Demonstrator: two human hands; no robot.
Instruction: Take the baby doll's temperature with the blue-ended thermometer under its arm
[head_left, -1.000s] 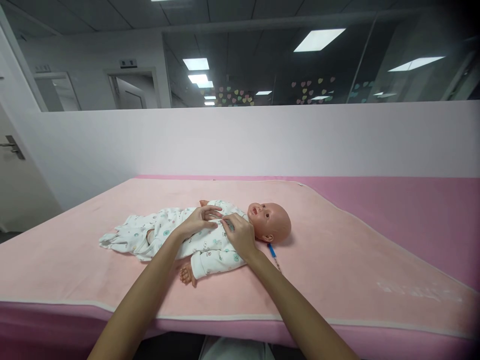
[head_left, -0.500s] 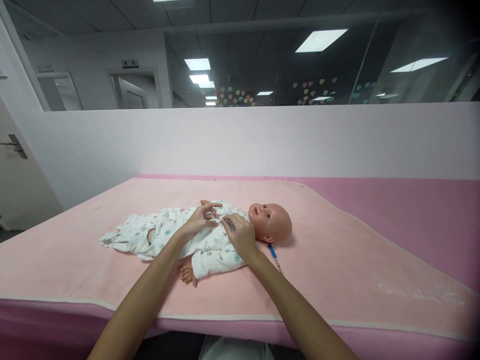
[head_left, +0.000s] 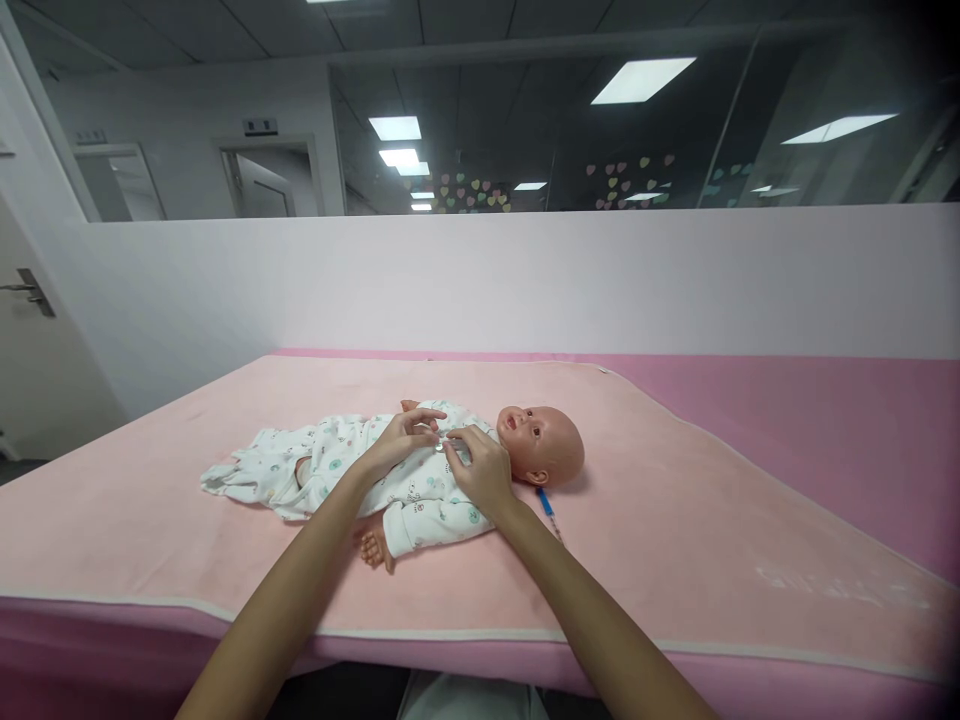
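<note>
A bald baby doll with a smooth, tan, plastic-looking head (head_left: 549, 442) lies on its back on a peach-coloured fabric sheet with white edging (head_left: 675, 520), its head to the right and its legs to the left. It wears a loose white long-sleeved cloth outfit printed with small green and grey motifs (head_left: 426, 488). The person's left hand (head_left: 397, 443) rests at the middle of the doll's front, fingers half curled and spread, thumb apart from them. The right hand (head_left: 482, 468) faces it at the upper chest, more closely bent, with thumb and forefinger slightly parted near the cloth; whether either hand pinches any fabric cannot be told. A small pale round detail (head_left: 439, 447), perhaps a fastener, shows between the fingertips. The outfit looks soft, thin and light, likely to wrinkle and shift under a pull, so its front edge is best taken in a fingertip pinch, close beside any fastener. The doll's head and its near hand (head_left: 375, 549) look firm and rather slick; the whole figure is probably light to moderate in weight and would be safest lifted with one palm beneath the neck and another under the hips. A slim stick-like object with a blue end (head_left: 545, 503) lies just beside the head.
</note>
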